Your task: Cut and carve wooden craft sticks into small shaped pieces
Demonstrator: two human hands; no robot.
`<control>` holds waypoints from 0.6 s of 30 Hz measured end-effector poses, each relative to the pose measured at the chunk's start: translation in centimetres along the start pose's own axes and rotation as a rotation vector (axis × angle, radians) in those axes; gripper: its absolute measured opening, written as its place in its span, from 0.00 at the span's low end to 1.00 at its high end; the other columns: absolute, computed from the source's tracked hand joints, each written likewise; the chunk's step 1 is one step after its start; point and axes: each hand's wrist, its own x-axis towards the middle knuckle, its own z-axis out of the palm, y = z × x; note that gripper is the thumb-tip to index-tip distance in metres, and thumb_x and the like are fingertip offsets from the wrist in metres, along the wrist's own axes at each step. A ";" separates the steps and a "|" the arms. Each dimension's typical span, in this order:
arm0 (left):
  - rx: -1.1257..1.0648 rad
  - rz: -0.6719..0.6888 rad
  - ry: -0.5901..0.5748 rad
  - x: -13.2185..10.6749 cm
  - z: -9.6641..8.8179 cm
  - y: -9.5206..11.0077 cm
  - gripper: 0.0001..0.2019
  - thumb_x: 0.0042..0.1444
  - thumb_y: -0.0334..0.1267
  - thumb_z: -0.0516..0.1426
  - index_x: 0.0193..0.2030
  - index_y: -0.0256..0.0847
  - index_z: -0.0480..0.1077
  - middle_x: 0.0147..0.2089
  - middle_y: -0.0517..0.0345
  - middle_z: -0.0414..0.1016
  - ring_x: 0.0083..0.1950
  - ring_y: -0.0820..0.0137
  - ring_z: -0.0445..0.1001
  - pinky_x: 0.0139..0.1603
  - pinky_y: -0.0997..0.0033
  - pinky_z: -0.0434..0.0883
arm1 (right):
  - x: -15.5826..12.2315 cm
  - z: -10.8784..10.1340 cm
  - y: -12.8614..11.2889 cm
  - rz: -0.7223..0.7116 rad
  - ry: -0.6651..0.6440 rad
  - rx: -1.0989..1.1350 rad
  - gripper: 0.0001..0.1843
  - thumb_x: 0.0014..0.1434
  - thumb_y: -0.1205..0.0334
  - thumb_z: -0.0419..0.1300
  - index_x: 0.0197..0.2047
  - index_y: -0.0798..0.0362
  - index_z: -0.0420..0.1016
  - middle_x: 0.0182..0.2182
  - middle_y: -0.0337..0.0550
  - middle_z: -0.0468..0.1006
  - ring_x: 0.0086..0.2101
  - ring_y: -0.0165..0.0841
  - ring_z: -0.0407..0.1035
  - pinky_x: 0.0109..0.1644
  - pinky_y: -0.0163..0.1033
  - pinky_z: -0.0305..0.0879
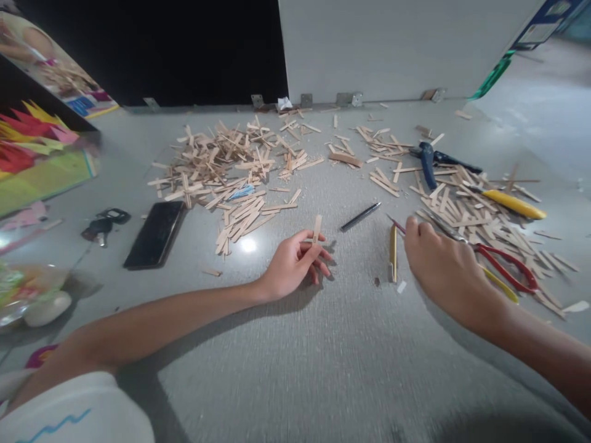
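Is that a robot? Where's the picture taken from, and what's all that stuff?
No robot here, just a person's two bare hands. The one picture comes from a camera worn on their head, looking forward and down. The left hand holds a small wooden piece between its fingers. The right hand holds a thin reddish thing, mostly hidden, so I can't name it. On the grey surface lie lots of wooden sticks, a phone, keys and a red-handled tool.
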 end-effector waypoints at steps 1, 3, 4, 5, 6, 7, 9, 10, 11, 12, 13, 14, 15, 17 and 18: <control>-0.001 0.003 -0.005 0.0 0.0 -0.1 0.17 0.69 0.51 0.62 0.49 0.38 0.68 0.38 0.49 0.83 0.30 0.67 0.85 0.21 0.77 0.76 | 0.2 0.3 0.4 -0.016 0.001 0.021 0.21 0.66 0.81 0.50 0.57 0.63 0.75 0.36 0.56 0.81 0.31 0.40 0.78 0.25 0.36 0.55; -0.006 0.008 -0.020 -0.1 0.0 -0.2 0.18 0.69 0.53 0.62 0.49 0.37 0.69 0.39 0.48 0.83 0.31 0.67 0.85 0.21 0.78 0.76 | 0.0 0.7 1.3 -0.046 0.005 0.036 0.20 0.65 0.80 0.51 0.56 0.63 0.76 0.40 0.59 0.82 0.38 0.44 0.80 0.32 0.38 0.62; -0.008 0.012 -0.030 -0.2 0.0 -0.1 0.18 0.69 0.53 0.62 0.48 0.37 0.70 0.40 0.47 0.83 0.31 0.67 0.85 0.20 0.78 0.75 | -0.2 0.8 1.9 -0.038 -0.001 0.022 0.20 0.65 0.80 0.50 0.55 0.64 0.77 0.42 0.63 0.82 0.41 0.47 0.80 0.34 0.40 0.64; -0.011 0.022 -0.041 -0.2 0.0 0.0 0.18 0.68 0.53 0.63 0.47 0.37 0.70 0.41 0.47 0.84 0.31 0.67 0.85 0.20 0.78 0.75 | -0.6 0.9 2.7 -0.001 -0.015 -0.005 0.20 0.65 0.80 0.50 0.53 0.67 0.78 0.44 0.68 0.82 0.43 0.51 0.80 0.36 0.42 0.65; -0.011 0.035 -0.050 -0.3 0.0 0.3 0.18 0.68 0.53 0.63 0.46 0.37 0.71 0.41 0.47 0.84 0.31 0.67 0.85 0.20 0.79 0.75 | -1.0 1.1 3.7 0.056 -0.043 -0.036 0.20 0.65 0.80 0.49 0.51 0.69 0.80 0.43 0.73 0.82 0.44 0.54 0.80 0.36 0.44 0.65; -0.007 0.047 -0.060 -0.4 0.0 0.7 0.18 0.68 0.53 0.63 0.44 0.37 0.71 0.41 0.46 0.84 0.30 0.68 0.84 0.19 0.80 0.74 | -1.4 1.5 4.8 0.140 -0.064 -0.060 0.19 0.65 0.80 0.49 0.48 0.71 0.81 0.42 0.76 0.82 0.43 0.56 0.81 0.35 0.46 0.64; 0.008 0.062 -0.077 -0.8 0.0 1.9 0.18 0.69 0.52 0.62 0.41 0.37 0.72 0.41 0.46 0.84 0.29 0.69 0.84 0.18 0.81 0.72 | -2.2 2.9 7.3 0.303 -0.130 0.010 0.18 0.65 0.77 0.50 0.37 0.63 0.83 0.34 0.71 0.83 0.34 0.51 0.81 0.31 0.45 0.60; 0.020 0.054 -0.092 -1.1 0.0 2.7 0.18 0.69 0.52 0.62 0.40 0.37 0.73 0.40 0.47 0.84 0.27 0.71 0.83 0.17 0.82 0.70 | -2.7 3.8 8.5 0.328 -0.191 0.096 0.17 0.65 0.74 0.53 0.31 0.57 0.81 0.29 0.64 0.82 0.28 0.46 0.78 0.29 0.44 0.58; 0.021 0.047 -0.095 -1.5 0.1 3.5 0.17 0.69 0.52 0.62 0.41 0.37 0.73 0.38 0.49 0.83 0.24 0.72 0.81 0.15 0.82 0.68 | -3.1 4.8 9.6 0.364 -0.206 0.143 0.17 0.64 0.72 0.55 0.25 0.52 0.76 0.24 0.60 0.79 0.24 0.44 0.76 0.28 0.45 0.58; 0.026 0.046 -0.094 -1.9 0.1 4.3 0.17 0.70 0.51 0.61 0.41 0.37 0.72 0.36 0.51 0.83 0.22 0.73 0.79 0.14 0.83 0.66 | -3.4 5.7 10.4 0.292 -0.134 0.211 0.18 0.65 0.69 0.56 0.24 0.49 0.73 0.23 0.58 0.78 0.23 0.42 0.74 0.29 0.45 0.58; 0.038 0.053 -0.088 -2.4 0.2 5.2 0.16 0.70 0.50 0.61 0.41 0.37 0.73 0.34 0.53 0.82 0.20 0.75 0.77 0.14 0.83 0.65 | -3.7 6.4 11.1 0.218 -0.058 0.262 0.19 0.67 0.66 0.56 0.23 0.46 0.69 0.23 0.56 0.78 0.24 0.42 0.74 0.30 0.46 0.59; 0.051 0.073 -0.085 -3.0 0.3 5.9 0.15 0.71 0.49 0.61 0.41 0.37 0.73 0.33 0.54 0.82 0.19 0.77 0.76 0.14 0.84 0.64 | -4.0 7.0 11.4 0.230 -0.002 0.267 0.20 0.67 0.66 0.55 0.22 0.44 0.65 0.24 0.56 0.78 0.24 0.43 0.73 0.31 0.47 0.60; 0.071 0.094 -0.070 -3.5 0.4 6.6 0.15 0.71 0.48 0.61 0.41 0.37 0.74 0.32 0.55 0.82 0.18 0.77 0.75 0.14 0.84 0.64 | -4.2 7.3 11.6 0.251 0.031 0.277 0.20 0.68 0.65 0.54 0.23 0.43 0.63 0.24 0.56 0.77 0.25 0.45 0.74 0.32 0.48 0.61; 0.102 0.144 -0.053 -4.5 0.6 7.7 0.13 0.72 0.46 0.61 0.41 0.37 0.76 0.33 0.55 0.83 0.18 0.77 0.75 0.15 0.83 0.65 | -4.4 7.5 11.6 0.319 0.035 0.295 0.21 0.68 0.63 0.54 0.23 0.41 0.58 0.25 0.56 0.77 0.27 0.47 0.74 0.33 0.48 0.63; 0.118 0.167 -0.046 -4.9 0.7 8.1 0.13 0.72 0.45 0.60 0.39 0.37 0.76 0.33 0.55 0.83 0.18 0.77 0.76 0.16 0.83 0.67 | -4.4 7.5 11.5 0.339 0.022 0.308 0.21 0.68 0.62 0.55 0.23 0.40 0.57 0.25 0.56 0.77 0.27 0.47 0.74 0.34 0.48 0.63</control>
